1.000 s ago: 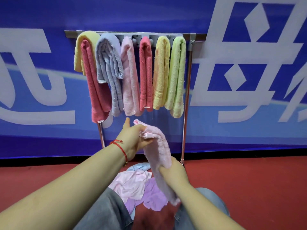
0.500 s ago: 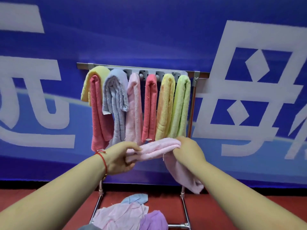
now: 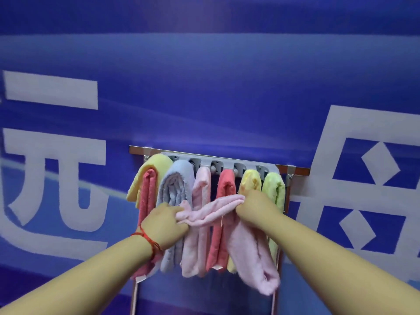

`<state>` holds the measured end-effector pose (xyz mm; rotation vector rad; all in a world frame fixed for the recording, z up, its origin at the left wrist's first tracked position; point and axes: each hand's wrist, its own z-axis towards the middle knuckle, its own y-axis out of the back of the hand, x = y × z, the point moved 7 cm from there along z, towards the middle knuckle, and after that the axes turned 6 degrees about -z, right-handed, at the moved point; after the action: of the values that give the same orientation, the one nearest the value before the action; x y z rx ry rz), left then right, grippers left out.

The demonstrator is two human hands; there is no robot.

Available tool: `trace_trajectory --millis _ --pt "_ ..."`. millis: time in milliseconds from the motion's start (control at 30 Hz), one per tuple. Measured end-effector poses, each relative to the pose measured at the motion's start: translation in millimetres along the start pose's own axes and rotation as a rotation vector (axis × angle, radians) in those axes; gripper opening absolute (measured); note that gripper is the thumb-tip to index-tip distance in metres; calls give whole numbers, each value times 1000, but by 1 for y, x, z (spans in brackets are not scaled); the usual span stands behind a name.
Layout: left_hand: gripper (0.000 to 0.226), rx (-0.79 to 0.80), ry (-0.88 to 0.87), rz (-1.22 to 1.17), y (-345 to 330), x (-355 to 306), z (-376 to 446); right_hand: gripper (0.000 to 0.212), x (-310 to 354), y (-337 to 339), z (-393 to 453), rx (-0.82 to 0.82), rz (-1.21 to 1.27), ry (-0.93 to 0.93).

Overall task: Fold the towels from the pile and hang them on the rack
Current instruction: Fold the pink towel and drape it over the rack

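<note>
The rack (image 3: 295,170) carries 7 towels. Just in front of it, below its bar, the pink towel (image 3: 216,211) lies sideways, pinched by the left hand (image 3: 164,223) and right hand (image 3: 256,208), equally near.

Both hands (image 3: 167,220) (image 3: 255,206) grip a pink towel (image 3: 218,210) before the rack (image 3: 295,170).

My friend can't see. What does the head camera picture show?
Two hands, left hand and right hand, hold a folded pink towel stretched between them before a rack of hanging towels: yellow, red, grey, pink, green.
</note>
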<state>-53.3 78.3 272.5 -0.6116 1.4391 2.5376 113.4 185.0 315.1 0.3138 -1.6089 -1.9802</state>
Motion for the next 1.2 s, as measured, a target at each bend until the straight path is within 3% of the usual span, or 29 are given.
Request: trace_trajectory --millis 67,100,233,333,400,467,567,667,733,767,900,967,1067,1200 --pt "59 -111 -51 82 17 4 11 10 13 15 6 -29 -66 40" --pt "65 -160 -70 100 25 5 15 18 19 20 10 -29 -42 32" --pt "60 -224 -158 91 35 -3 25 33 49 40 28 61 -161 46" --pt "89 -219 -233 -28 26 -14 27 34 69 48 38 147 -233 92" --pt "97 -244 -253 -122 23 -25 27 27 79 53 41 217 -355 106" --pt "92 -289 -237 -206 23 -32 30 19 85 59 42 240 -348 71" --pt "84 -385 -143 -304 30 -32 42 28 89 61 48 238 -314 41" --pt "60 -366 -158 -314 37 -32 50 31 85 60 50 207 -315 56" --pt "33 -365 -332 -132 49 -42 46 24 78 57 52 195 -308 80" --pt "28 -390 -500 37 56 -52 41 17 74 53 53 189 -325 96" --pt "73 -179 -848 550 38 -36 41 18 62 33 56 175 -421 175" --pt "72 -122 -934 639 34 -32 40 7 55 27 55 98 -431 179" --pt "58 -117 -983 738 32 -33 41 19 41 16 62 7 -230 101" --pt "57 -37 -777 692 37 -20 69 21 30 19 59 -142 173 38"
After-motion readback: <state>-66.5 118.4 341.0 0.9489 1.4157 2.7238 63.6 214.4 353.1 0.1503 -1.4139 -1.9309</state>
